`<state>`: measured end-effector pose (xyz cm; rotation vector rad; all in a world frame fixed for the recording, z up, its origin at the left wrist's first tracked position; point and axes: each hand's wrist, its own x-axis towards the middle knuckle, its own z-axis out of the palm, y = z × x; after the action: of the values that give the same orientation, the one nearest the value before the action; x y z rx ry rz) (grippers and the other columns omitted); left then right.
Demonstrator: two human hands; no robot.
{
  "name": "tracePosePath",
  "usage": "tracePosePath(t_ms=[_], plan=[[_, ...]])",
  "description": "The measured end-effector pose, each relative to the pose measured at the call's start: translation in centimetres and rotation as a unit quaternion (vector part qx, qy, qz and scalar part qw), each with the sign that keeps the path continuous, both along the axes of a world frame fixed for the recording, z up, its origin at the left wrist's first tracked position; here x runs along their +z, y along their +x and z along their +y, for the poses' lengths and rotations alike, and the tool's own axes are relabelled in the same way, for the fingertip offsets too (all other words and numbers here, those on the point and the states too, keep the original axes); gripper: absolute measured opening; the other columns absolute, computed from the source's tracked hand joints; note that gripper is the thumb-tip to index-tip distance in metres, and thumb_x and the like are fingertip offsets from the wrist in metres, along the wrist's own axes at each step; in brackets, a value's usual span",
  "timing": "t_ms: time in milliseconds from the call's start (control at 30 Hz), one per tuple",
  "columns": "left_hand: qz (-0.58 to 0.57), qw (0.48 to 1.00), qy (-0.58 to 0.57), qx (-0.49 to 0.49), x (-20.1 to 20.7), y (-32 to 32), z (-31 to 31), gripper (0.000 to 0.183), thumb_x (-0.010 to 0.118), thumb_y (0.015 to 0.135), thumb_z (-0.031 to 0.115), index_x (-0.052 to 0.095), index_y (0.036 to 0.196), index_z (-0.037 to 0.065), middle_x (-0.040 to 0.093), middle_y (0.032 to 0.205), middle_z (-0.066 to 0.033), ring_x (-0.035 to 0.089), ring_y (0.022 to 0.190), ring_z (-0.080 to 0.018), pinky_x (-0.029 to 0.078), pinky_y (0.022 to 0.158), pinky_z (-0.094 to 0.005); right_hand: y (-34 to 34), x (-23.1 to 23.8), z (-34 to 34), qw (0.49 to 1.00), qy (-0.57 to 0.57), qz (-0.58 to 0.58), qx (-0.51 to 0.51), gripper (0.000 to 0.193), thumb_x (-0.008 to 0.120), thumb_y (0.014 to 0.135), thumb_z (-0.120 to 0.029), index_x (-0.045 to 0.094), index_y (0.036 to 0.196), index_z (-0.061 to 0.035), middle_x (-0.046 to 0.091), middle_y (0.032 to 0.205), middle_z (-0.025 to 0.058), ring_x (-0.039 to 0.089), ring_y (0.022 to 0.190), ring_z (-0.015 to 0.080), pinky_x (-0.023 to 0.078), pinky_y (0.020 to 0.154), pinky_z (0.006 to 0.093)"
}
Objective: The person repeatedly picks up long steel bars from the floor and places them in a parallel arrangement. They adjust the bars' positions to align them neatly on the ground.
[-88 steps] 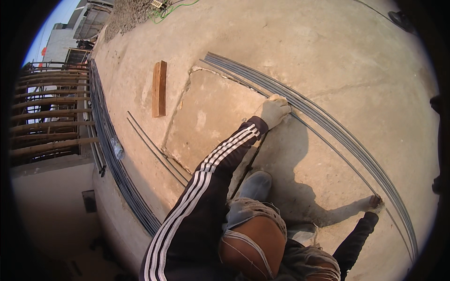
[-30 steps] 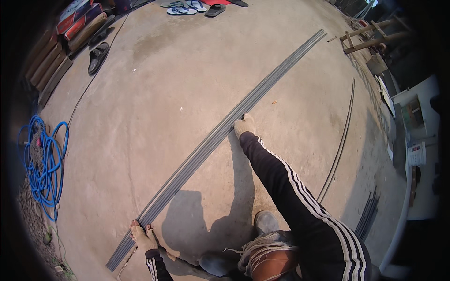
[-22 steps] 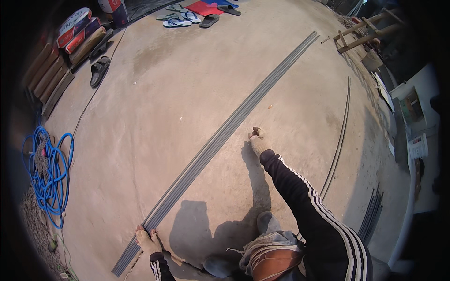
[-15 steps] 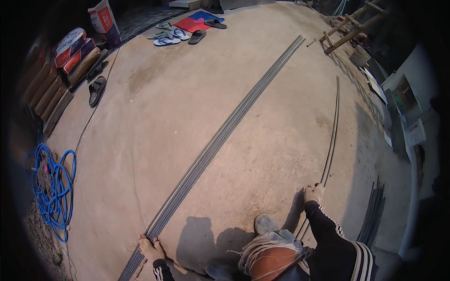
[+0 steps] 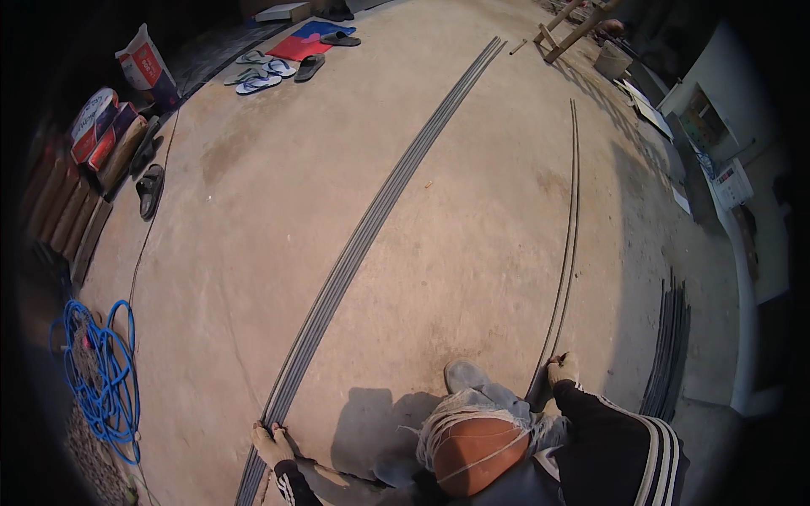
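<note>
A bundle of long, thin grey steel rods (image 5: pixel 359 244) runs across the concrete floor from near left to far right. At its near part my left hand (image 5: pixel 271 445) is closed, fingers and thumb on either side of the bundle. Two separate steel rods (image 5: pixel 575 198) lie to the right, roughly lengthwise. Their near part meets the curled fingers of my right hand (image 5: pixel 564 369), beside my knee; the exact hold is partly hidden by the fingers. Both hands appear to wear pale gloves with bare fingertips.
A dark heap of shorter rods (image 5: pixel 666 354) lies at the right. A coiled blue hose (image 5: pixel 105 379) is at the left, below stacked sacks (image 5: pixel 63 207). Sandals (image 5: pixel 257 83) and a red-blue mat (image 5: pixel 297 48) lie far left; a wooden ladder-like frame (image 5: pixel 564 32) stands far right.
The view has swung, so the floor things sit further left and most sit higher. My right hand has slid nearer to me along the two rods. My left hand stays on the bundle.
</note>
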<state>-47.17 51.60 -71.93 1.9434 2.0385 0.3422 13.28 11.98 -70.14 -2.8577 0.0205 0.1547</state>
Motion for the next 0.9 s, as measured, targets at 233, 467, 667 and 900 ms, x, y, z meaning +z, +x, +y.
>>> tracePosePath(t_ms=[233, 467, 667, 900], plan=[[-0.003, 1.000, -0.006, -0.007, 0.2, 0.1, 0.0, 0.055, 0.068, 0.088, 0.019, 0.055, 0.132, -0.011, 0.051, 0.143, -0.0311, 0.046, 0.136, -0.0446, 0.037, 0.115, -0.0477, -0.5, 0.4, 1.9, 0.985, -0.051, 0.123, 0.110, 0.037, 0.063, 0.093, -0.036, 0.065, 0.100, 0.0004, 0.070, 0.098, 0.0255, 0.067, 0.096, 0.0431, 0.052, 0.082, 0.0483], [0.007, 1.000, 0.019, -0.009, -0.2, -0.1, -0.1, 0.052, 0.070, 0.086, 0.014, 0.057, 0.129, -0.011, 0.052, 0.141, -0.0307, 0.047, 0.135, -0.0442, 0.039, 0.114, -0.0477, 0.3, -4.0, -2.0, 0.991, 0.024, 0.129, -0.034, 0.026, 0.065, 0.085, -0.016, 0.063, 0.105, 0.0009, 0.071, 0.093, 0.0237, 0.070, 0.096, 0.0372, 0.054, 0.083, 0.0442], [-0.020, 0.999, 0.007, 0.024, -0.3, -0.3, -0.1, 0.052, 0.072, 0.083, 0.011, 0.057, 0.128, -0.011, 0.053, 0.139, -0.0301, 0.049, 0.133, -0.0425, 0.039, 0.113, -0.0464, 0.4, -3.4, -3.3, 0.987, -0.052, 0.148, 0.033, 0.031, 0.064, 0.084, -0.015, 0.061, 0.111, -0.0001, 0.070, 0.105, 0.0279, 0.068, 0.105, 0.0433, 0.054, 0.089, 0.0466], [-0.101, 0.994, 0.032, 0.027, -0.6, -1.0, 0.2, 0.051, 0.070, 0.084, 0.006, 0.057, 0.129, -0.012, 0.055, 0.138, -0.0291, 0.049, 0.133, -0.0413, 0.038, 0.114, -0.0442, 4.4, -2.5, -6.2, 0.988, 0.003, -0.041, -0.147, 0.029, 0.060, 0.090, -0.022, 0.064, 0.107, 0.0000, 0.070, 0.108, 0.0286, 0.068, 0.104, 0.0454, 0.053, 0.090, 0.0496]])
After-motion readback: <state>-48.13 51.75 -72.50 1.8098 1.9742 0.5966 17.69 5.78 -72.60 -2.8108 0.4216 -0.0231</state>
